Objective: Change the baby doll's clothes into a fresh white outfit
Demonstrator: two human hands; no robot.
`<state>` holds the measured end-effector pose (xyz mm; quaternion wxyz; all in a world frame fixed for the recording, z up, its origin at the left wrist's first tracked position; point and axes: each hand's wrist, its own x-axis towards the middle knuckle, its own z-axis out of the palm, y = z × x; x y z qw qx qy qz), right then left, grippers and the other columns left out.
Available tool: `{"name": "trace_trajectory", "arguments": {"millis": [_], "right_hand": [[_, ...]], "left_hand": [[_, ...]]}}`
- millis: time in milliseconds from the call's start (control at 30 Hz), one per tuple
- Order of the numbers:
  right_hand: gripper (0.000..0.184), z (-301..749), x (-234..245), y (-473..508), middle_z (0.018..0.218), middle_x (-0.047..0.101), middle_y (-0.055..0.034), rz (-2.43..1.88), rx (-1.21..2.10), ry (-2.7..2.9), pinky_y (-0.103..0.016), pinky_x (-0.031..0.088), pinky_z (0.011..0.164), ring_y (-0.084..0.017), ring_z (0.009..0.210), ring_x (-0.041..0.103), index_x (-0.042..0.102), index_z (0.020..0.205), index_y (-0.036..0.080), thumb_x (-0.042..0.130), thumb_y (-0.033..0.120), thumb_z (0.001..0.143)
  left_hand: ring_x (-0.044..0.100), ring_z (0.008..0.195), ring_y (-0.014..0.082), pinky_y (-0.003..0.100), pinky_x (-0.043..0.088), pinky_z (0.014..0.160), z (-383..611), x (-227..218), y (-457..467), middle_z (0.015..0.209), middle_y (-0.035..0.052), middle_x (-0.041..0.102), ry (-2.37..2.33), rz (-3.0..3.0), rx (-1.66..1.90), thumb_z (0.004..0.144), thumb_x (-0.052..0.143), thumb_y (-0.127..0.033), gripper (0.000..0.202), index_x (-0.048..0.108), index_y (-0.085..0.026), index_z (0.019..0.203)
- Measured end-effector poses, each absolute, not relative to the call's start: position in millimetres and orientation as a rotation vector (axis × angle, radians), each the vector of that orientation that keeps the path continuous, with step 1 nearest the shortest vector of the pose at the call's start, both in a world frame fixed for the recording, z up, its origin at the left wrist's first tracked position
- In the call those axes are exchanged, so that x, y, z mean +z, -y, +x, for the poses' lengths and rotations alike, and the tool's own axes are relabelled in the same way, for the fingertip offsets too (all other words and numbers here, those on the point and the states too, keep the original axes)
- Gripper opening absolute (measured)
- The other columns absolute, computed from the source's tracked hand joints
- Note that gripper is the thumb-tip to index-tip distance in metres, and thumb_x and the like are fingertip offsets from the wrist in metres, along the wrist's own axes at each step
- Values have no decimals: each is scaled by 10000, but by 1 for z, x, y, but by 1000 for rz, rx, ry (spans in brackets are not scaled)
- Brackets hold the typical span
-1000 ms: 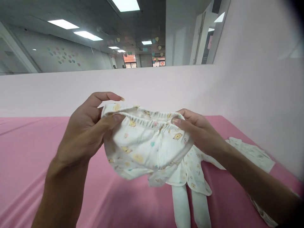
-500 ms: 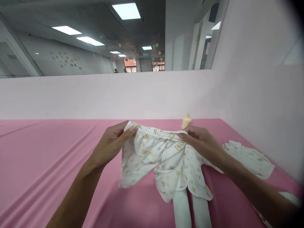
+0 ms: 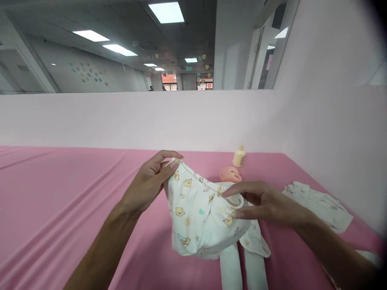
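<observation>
I hold small white baby pants (image 3: 199, 213) printed with yellow bears over a pink table (image 3: 60, 201). My left hand (image 3: 149, 181) pinches the left end of the elastic waistband. My right hand (image 3: 266, 203) grips the right end, thumb and fingers closed on the fabric. Under the pants lies a baby doll: its pink head (image 3: 229, 174) shows beyond the waistband and its two white legs (image 3: 243, 268) stick out toward me. A printed top (image 3: 254, 239) covers the doll's body.
A small cream bottle (image 3: 239, 156) stands near the back partition. Another printed white garment (image 3: 320, 203) lies crumpled at the right by the pink wall. A low pale partition runs along the table's far edge.
Both hands have lowered the pants from chest height toward the doll. The waistband now hangs close over the doll's body, and the doll's head and the bottle have come into view.
</observation>
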<state>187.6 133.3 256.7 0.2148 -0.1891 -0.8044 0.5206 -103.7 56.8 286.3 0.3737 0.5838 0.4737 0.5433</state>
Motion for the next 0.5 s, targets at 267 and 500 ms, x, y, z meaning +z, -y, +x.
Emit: {"name": "trace_trajectory", "arguments": {"millis": [267,500], "right_hand": [[272,193,269,-131,744,519,7,-803,1000,2186,-258,384,589,-116,650,435,580,779,208,613,449,899],[142,198,279,-130,1030,619,-37,-684,929,2214,-314,456,783,-176,905,563,616,939,247,554,374,948]], "left_hand": [[357,533,69,177,297,484,-123,288,-53,612,-58,354,-1307,1797,1067,922,559,-437,270,458,-197,853],[356,626,91,208,316,563,-120,283,-58,710,-33,399,-1280,1900,879,953,505,-425,238,459,-199,890]]}}
